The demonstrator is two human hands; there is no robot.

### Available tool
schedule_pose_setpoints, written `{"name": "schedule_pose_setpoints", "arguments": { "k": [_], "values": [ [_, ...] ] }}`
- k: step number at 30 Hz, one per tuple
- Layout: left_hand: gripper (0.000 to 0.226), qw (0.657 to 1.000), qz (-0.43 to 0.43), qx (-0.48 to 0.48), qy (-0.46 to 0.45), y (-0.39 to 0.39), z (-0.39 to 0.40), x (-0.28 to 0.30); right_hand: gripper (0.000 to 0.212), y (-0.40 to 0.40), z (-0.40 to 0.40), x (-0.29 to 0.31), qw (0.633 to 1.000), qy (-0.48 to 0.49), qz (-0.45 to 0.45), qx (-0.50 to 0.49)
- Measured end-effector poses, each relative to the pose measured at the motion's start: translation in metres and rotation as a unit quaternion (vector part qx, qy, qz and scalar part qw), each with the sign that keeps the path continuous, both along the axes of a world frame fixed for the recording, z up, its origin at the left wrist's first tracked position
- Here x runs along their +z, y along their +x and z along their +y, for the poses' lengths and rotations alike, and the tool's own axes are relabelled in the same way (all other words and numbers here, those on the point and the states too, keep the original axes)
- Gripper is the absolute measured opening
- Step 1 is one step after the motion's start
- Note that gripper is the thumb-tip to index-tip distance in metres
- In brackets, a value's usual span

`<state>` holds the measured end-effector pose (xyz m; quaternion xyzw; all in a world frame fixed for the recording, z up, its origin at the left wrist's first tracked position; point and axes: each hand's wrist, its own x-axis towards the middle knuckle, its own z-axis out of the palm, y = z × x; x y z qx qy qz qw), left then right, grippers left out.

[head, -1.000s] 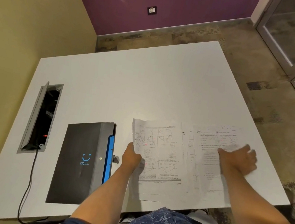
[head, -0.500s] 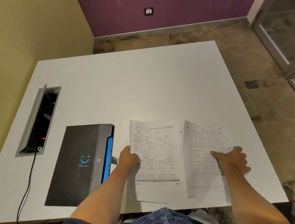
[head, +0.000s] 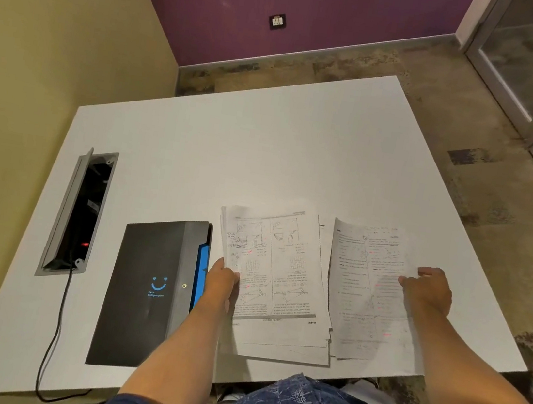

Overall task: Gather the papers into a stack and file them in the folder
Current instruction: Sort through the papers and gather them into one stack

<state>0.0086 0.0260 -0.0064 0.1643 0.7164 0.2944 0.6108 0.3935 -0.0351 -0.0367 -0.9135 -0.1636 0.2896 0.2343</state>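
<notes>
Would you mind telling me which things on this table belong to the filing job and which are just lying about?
Part of the job:
- stack of papers, held by left hand
- loose sheet, held by right hand
- black folder

Just lying about:
- cable box
- black cord

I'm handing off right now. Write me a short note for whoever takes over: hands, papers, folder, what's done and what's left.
Left hand: pinching the left edge of the bigger paper pile, which lies fanned, edges uneven.
Right hand: holding the right edge of a separate sheet, just right of the pile and apparently lifted a little off the table.
Folder: black, closed, flat on the table left of the papers, blue tab at its right edge.
Done: most sheets are together in one loose pile.
Left: bring the right sheet onto the pile, square the edges, open the folder, slide the stack in.
</notes>
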Motion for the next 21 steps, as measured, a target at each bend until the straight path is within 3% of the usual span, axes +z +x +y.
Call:
{"name": "schedule_pose_setpoints", "arguments": {
  "k": [3,7,11,17,21],
  "values": [
    [0.032,1.0,-0.023,0.016,-0.001,0.003,0.001,0.006,0.031,-0.004,-0.004,-0.006,1.0,0.012,-0.016,0.019],
    [0.027,1.0,-0.031,0.002,0.0,0.007,0.003,0.009,0.029,-0.009,-0.004,-0.009,0.998,0.029,-0.022,0.057],
    [0.037,1.0,-0.003,-0.025,0.0,0.014,0.004,0.004,0.031,-0.015,0.001,-0.012,0.992,0.086,0.0,0.098],
    [0.046,0.999,0.0,-0.036,-0.012,0.026,0.001,0.0,0.028,-0.029,0.011,-0.013,0.975,0.166,0.087,0.118],
    [0.047,0.999,-0.019,-0.029,-0.013,0.027,0.001,0.008,0.024,-0.032,0.014,-0.012,0.962,0.21,0.159,0.075]
  ]
}}
